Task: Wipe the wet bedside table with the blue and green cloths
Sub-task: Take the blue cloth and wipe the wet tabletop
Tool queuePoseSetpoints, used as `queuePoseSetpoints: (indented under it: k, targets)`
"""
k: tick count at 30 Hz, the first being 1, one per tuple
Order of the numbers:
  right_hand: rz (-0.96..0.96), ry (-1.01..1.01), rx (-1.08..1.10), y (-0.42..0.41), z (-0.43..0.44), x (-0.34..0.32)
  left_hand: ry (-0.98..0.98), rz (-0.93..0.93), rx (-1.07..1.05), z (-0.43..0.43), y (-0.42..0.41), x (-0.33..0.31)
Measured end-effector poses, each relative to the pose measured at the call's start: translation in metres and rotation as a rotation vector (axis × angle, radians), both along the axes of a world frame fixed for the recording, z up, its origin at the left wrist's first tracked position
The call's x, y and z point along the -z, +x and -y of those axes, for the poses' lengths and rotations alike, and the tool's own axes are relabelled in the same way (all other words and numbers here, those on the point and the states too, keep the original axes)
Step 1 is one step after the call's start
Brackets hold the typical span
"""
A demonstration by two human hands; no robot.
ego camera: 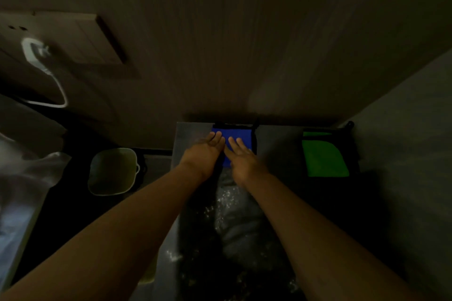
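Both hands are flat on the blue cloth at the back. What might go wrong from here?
The water glints nearer the person than the blue cloth, between the forearms, so the arms may smear it.
The light is dim, so wet spots on the bedside table could be missed.
The left hand and right hand only press flat, so the cloth may slip.

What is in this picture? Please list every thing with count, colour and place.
flat blue cloth: one, blue, far edge of the table, under both hands
folded green cloth: one, green, right of the blue cloth
wet grey bedside table: one, grey, centre, water drops on it
pale plastic bin: one, pale, floor left of the table
white plug with cable: one, white, wall at left
left hand: one, fingers on the blue cloth
right hand: one, fingers on the blue cloth
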State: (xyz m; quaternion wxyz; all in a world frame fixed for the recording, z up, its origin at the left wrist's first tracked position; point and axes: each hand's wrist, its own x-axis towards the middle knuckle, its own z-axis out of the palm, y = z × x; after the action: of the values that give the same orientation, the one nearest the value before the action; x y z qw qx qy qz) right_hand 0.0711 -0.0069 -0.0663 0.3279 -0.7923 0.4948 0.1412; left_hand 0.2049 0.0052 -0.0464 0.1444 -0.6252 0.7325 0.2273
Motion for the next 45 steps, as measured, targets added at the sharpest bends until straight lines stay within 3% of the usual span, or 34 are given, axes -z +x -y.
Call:
queuePoseSetpoints:
  k: [5, 15, 36, 45]
  targets:
    - [0.066, -0.056, 0.043, -0.019, -0.042, -0.002, 0.018, -0.018, 0.016, -0.032, -0.014, -0.003]
    - [0.000, 0.019, 0.057, -0.031, -0.089, -0.006, 0.127, 0.021, 0.117, -0.063, -0.031, -0.015]
    - [0.052, -0.073, 0.067, -0.081, 0.027, -0.004, 0.115, 0.008, 0.104, 0.047, -0.073, -0.014]
    - [0.091, 0.040, 0.134, -0.081, 0.031, -0.008, 0.159, 0.035, 0.094, 0.050, -0.078, -0.023]
